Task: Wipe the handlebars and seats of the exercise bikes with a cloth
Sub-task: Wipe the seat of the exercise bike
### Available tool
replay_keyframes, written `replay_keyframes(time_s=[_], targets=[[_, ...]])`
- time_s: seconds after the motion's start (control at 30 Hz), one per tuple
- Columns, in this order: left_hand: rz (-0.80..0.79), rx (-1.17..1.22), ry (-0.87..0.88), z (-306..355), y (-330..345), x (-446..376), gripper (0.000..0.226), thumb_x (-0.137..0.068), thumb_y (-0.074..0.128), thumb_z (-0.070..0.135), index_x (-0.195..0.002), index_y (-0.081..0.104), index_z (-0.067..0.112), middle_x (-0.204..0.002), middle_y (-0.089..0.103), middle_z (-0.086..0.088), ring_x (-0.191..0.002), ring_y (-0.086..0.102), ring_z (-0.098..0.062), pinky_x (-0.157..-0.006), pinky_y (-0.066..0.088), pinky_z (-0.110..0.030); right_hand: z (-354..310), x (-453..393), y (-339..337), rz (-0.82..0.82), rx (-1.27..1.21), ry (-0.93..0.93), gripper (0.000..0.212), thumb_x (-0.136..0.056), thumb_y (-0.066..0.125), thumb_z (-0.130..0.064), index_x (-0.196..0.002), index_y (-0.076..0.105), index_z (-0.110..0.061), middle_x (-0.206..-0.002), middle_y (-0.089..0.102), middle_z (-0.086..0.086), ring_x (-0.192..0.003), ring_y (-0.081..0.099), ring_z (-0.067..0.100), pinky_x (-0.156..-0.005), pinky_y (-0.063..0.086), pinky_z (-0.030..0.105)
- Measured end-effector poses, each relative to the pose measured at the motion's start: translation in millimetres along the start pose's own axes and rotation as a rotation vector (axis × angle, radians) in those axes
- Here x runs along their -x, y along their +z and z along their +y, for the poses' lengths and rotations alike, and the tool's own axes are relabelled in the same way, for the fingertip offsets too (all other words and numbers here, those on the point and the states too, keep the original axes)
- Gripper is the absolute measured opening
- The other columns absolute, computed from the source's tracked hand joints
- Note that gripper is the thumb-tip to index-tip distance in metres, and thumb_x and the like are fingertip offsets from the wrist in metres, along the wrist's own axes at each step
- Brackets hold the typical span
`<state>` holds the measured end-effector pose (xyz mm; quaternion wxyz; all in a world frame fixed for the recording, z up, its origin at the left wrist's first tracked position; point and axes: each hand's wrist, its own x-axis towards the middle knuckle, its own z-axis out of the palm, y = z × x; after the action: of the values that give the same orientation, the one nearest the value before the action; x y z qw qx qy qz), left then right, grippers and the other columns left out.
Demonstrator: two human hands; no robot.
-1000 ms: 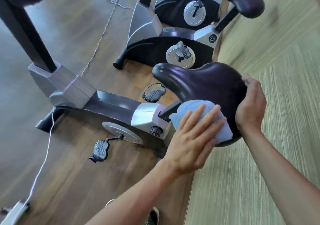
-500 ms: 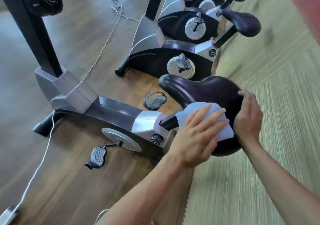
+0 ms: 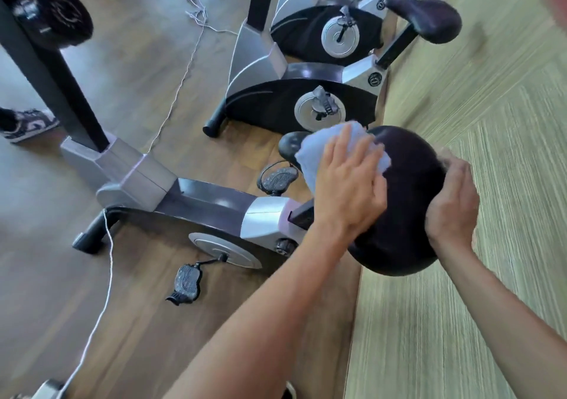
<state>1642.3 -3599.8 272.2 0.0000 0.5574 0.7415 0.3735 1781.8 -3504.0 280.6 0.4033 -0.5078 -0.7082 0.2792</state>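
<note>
The left hand (image 3: 348, 184) presses a pale blue cloth (image 3: 322, 150) flat against the dark seat (image 3: 405, 190) of the nearest exercise bike (image 3: 196, 202). Its fingers (image 3: 343, 147) are spread open over the cloth, not curled round it, so the cloth is pinned under the palm rather than gripped. A second ago the cloth lay on the near side of the seat, low and towards the wide rear part; now it sits up on top, close to the narrow nose, so the stroke has swept forward across the saddle. The right hand (image 3: 451, 205) has stayed at the rear edge of the seat, its fingers curled closed around that rim to steady it against the push.

This suggests that most of the seat's upper face is now covered, with the nose tip and the far flank probably still to do. Two more bikes stand beyond, the next seat (image 3: 426, 20) plainly untouched by either hand. A white cable (image 3: 107, 276) trails over the wooden floor (image 3: 129, 70) beside the bike. The handlebars are out of view.
</note>
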Motion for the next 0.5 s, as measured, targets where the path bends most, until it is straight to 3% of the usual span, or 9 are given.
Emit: replay_keyframes(time_s=[0.1, 0.13, 0.23, 0.27, 0.37, 0.4, 0.5], targets=[[-0.182, 0.045, 0.404, -1, -4, 35, 0.051, -0.095, 0.042, 0.027, -0.138, 0.065, 0.012, -0.148, 0.058, -0.007, -0.148, 0.035, -0.039, -0.123, 0.020, -0.047, 1, -2, 0, -0.057, 0.018, -0.044, 0.050, -0.107, 0.018, -0.040, -0.130, 0.060, -0.025, -0.133, 0.053, -0.024, -0.126, 0.048, 0.010, -0.111, 0.034, 0.035], [-0.146, 0.013, 0.399, -17, -7, 17, 0.050, -0.096, 0.041, 0.028, -0.138, 0.064, 0.012, -0.149, 0.057, -0.007, -0.148, 0.035, -0.039, -0.123, 0.022, -0.047, 0, -5, -1, -0.056, 0.026, -0.010, 0.050, -0.107, 0.018, -0.042, -0.131, 0.060, -0.027, -0.132, 0.054, -0.023, -0.128, 0.048, 0.012, -0.110, 0.035, 0.035], [0.008, -0.159, -0.026, -18, -16, -25, 0.049, -0.094, 0.039, 0.028, -0.131, 0.067, 0.012, -0.143, 0.059, -0.006, -0.147, 0.036, -0.038, -0.122, 0.024, -0.047, -4, -12, -1, -0.072, 0.082, 0.056, 0.050, -0.107, 0.018, -0.046, -0.131, 0.058, -0.031, -0.132, 0.061, -0.010, -0.126, 0.052, 0.022, -0.109, 0.038, 0.044], [-0.034, -0.132, 0.009, -8, -9, -18, 0.050, -0.093, 0.040, 0.028, -0.133, 0.066, 0.011, -0.144, 0.059, -0.006, -0.148, 0.034, -0.038, -0.123, 0.021, -0.047, -5, -11, -3, -0.071, 0.097, 0.047, 0.049, -0.108, 0.017, -0.043, -0.131, 0.058, -0.028, -0.131, 0.062, -0.006, -0.123, 0.053, 0.024, -0.107, 0.039, 0.045], [-0.226, -0.050, 0.468, -20, -10, 14, 0.053, -0.094, 0.044, 0.028, -0.142, 0.060, 0.014, -0.151, 0.055, -0.006, -0.150, 0.032, -0.038, -0.125, 0.020, -0.046, -8, -9, -9, -0.059, 0.136, 0.026, 0.044, -0.110, 0.019, -0.032, -0.129, 0.057, -0.022, -0.129, 0.061, -0.004, -0.120, 0.052, 0.029, -0.104, 0.038, 0.043], [-0.220, -0.068, 0.506, -36, -13, -1, 0.052, -0.096, 0.043, 0.030, -0.142, 0.061, 0.015, -0.150, 0.056, -0.006, -0.149, 0.035, -0.038, -0.123, 0.023, -0.046, -8, -9, -12, -0.051, 0.131, 0.053, 0.044, -0.111, 0.019, -0.033, -0.129, 0.057, -0.023, -0.126, 0.060, -0.009, -0.121, 0.051, 0.026, -0.102, 0.037, 0.040], [-0.074, -0.200, 0.033, -25, -17, -44, 0.049, -0.096, 0.038, 0.033, -0.129, 0.069, 0.016, -0.135, 0.065, -0.003, -0.140, 0.045, -0.038, -0.117, 0.029, -0.045, -9, -7, -20, -0.043, 0.094, 0.092, 0.048, -0.110, 0.018, -0.038, -0.132, 0.058, -0.023, -0.124, 0.052, -0.018, -0.123, 0.048, 0.010, -0.101, 0.033, 0.029]])
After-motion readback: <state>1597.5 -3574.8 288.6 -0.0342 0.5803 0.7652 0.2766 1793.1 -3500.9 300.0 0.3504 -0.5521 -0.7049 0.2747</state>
